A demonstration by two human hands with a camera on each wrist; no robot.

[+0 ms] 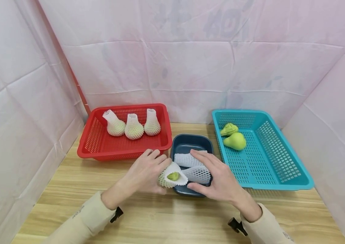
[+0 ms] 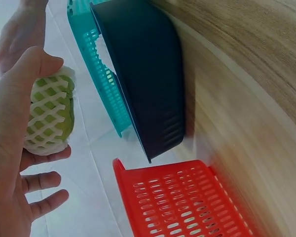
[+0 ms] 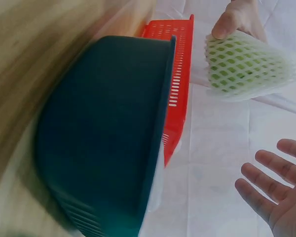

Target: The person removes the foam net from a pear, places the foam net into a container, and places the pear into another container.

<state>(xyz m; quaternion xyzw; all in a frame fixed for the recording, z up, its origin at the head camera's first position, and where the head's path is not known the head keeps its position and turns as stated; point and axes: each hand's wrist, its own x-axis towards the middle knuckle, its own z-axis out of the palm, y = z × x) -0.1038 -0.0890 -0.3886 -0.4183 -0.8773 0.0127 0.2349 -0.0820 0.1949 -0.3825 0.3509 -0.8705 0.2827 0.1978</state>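
My left hand (image 1: pixel 148 171) grips a green pear (image 1: pixel 173 176) in a white foam net sleeve (image 2: pixel 48 118), between thumb and fingers. The sleeve's open end faces right and shows the pear inside. This wrapped pear is over the left rim of a small dark blue basin (image 1: pixel 190 136). Empty foam net sleeves (image 1: pixel 198 174) lie in that basin. Above its right side is my right hand (image 1: pixel 218 178), thumb and fingers spread apart. In the right wrist view the right hand's fingers (image 3: pixel 274 185) are extended below the sleeve.
At the left stands a red basket (image 1: pixel 120 149) with three net-wrapped pears (image 1: pixel 134 128). A turquoise basket (image 1: pixel 282 185) on the right contains two bare green pears (image 1: pixel 236 141). White patterned cloth (image 1: pixel 190 67) surrounds the wooden table (image 1: pixel 172 223).
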